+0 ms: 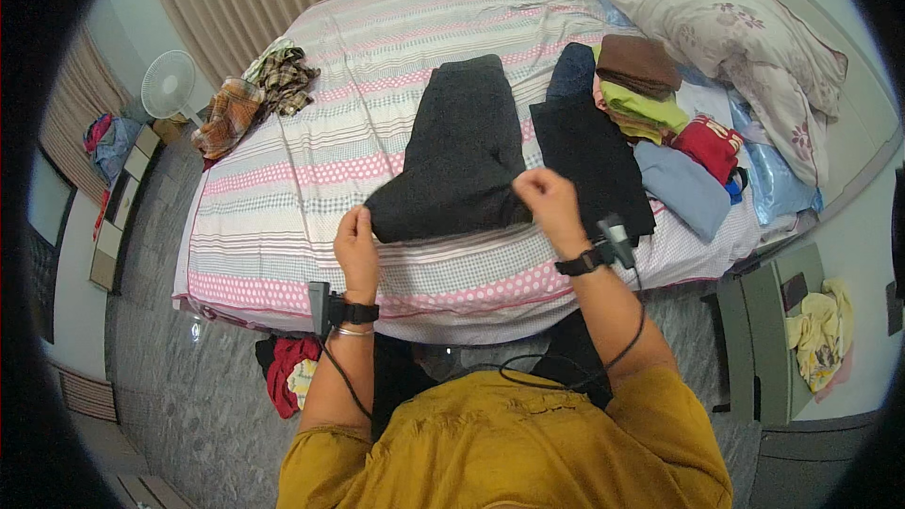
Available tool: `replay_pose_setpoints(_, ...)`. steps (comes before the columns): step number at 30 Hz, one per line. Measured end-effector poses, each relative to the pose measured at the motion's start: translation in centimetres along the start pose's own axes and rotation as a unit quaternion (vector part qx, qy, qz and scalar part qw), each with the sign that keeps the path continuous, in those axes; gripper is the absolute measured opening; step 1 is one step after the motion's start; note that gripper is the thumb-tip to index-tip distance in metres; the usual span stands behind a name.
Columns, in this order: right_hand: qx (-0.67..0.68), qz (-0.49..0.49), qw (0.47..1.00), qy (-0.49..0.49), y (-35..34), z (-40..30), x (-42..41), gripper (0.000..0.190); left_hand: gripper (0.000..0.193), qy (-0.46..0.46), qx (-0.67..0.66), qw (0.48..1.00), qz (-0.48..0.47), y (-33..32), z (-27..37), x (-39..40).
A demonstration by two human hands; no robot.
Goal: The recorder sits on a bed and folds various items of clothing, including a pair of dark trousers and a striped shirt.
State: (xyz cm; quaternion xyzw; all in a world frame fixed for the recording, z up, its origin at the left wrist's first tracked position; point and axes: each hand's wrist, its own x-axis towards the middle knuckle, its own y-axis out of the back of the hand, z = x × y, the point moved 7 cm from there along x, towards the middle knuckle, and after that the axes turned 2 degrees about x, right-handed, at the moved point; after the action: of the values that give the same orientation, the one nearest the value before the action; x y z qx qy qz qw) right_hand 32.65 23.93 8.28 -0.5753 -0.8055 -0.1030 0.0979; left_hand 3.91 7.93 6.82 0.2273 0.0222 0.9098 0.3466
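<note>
A dark grey pair of trousers (463,134) lies on the bed, its near end turned out to the left. My left hand (355,244) pinches the near left corner of the fabric between thumb and fingers. At the near right edge of the trousers is my right hand (551,208), its fingers curled at the cloth; whether they grip it is hard to tell. Just right of them lies a folded black garment (594,162), with dark blue denim (571,71) beyond it. Each wrist wears a black strap with a small cabled device.
Folded clothes, among them a brown one (638,63), a red one (710,145) and a light blue one (686,184), lie at the right beside a bunched quilt (728,28). Plaid garments (230,113) lie at the bed's left edge. A white fan (168,85) stands beyond.
</note>
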Motion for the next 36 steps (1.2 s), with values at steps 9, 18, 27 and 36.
replay_pose_setpoints(9,0.126,-0.064,0.989,-0.037,-0.4,1.2,-3.1,0.010,0.025,0.124,-0.103,0.983,-0.090,-2.2,-2.0,-1.6)
replay_pose_setpoints(18,0.028,-0.068,0.997,-0.003,0.0,0.8,-5.1,0.020,0.023,0.078,-0.064,0.992,-0.075,-2.7,-3.4,-2.7)
replay_pose_setpoints(27,-0.052,-0.017,0.998,0.025,1.8,1.5,-4.8,0.015,0.035,0.066,-0.062,0.986,-0.138,-4.2,-1.7,-3.3)
replay_pose_setpoints(36,-0.117,-0.051,0.991,-0.050,-1.0,2.2,1.7,0.028,0.039,0.060,0.066,0.989,-0.118,-5.5,-3.1,-2.6)
